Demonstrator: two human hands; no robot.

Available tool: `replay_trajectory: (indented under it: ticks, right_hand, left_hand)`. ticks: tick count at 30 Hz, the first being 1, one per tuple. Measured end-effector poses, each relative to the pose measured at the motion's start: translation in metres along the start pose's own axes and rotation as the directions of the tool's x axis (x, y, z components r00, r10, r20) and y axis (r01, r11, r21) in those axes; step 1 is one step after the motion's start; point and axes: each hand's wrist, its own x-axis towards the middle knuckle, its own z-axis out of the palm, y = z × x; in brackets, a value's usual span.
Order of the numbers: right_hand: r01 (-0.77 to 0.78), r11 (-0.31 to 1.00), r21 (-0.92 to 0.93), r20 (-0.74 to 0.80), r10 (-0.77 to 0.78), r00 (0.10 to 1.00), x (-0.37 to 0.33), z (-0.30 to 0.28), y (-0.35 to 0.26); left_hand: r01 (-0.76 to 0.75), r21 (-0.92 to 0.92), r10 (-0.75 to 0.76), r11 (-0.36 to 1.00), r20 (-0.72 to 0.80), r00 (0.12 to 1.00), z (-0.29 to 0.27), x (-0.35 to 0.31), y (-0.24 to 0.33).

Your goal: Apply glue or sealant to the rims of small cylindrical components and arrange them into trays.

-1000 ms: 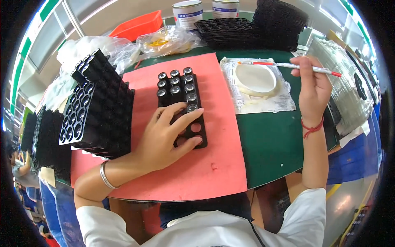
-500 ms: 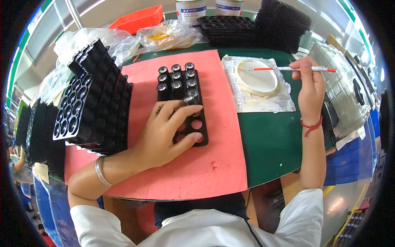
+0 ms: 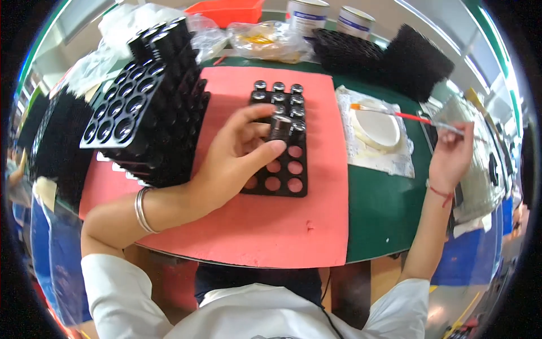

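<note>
My left hand pinches a small shiny black cylinder between thumb and fingers, above a black tray with round holes. Several similar glossy round-topped pieces stand in the tray's far rows, while its near holes show the pink sheet beneath. My fingers hide part of the tray's left side. At the right, my right hand is closed around a thin brush with a red and white handle. The bristles hover over or touch the left rim of a round white dish; I cannot tell which.
A tall stack of black trays with round wells stands left on the pink sheet. Clear plastic bags, a red bin, two cans and black mesh-like stacks line the back. The dish sits on printed paper.
The view has shifted, moving things rightward. My left hand now holds a black cylinder raised over the tray. My right hand's brush slants more, its bristles still near the dish's left rim.
</note>
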Motion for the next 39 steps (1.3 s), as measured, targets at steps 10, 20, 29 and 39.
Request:
replay_trajectory:
  ticks: [10, 20, 29, 39]
  right_hand:
    - [-0.007, 0.993, -0.117, 0.379, 0.051, 0.924, -0.035, 0.025, -0.002]
    - [0.086, 0.968, -0.235, 0.487, 0.041, 0.872, -0.037, 0.03, -0.003]
    - [0.12, 0.943, -0.31, 0.503, 0.056, 0.862, -0.035, 0.029, -0.003]
    - [0.171, 0.922, -0.348, 0.446, 0.003, 0.895, -0.033, 0.029, -0.003]
  left_hand:
    - [0.149, -0.012, -0.149, 0.989, -0.009, 0.989, -0.013, 0.0, -0.002]
    - [0.15, -0.047, -0.149, 0.988, 0.023, 0.989, -0.013, 0.002, -0.005]
    - [0.159, -0.092, -0.151, 0.983, 0.093, 0.984, -0.013, 0.001, -0.002]
    - [0.125, -0.139, -0.104, 0.982, 0.153, 0.983, -0.013, 0.001, -0.003]
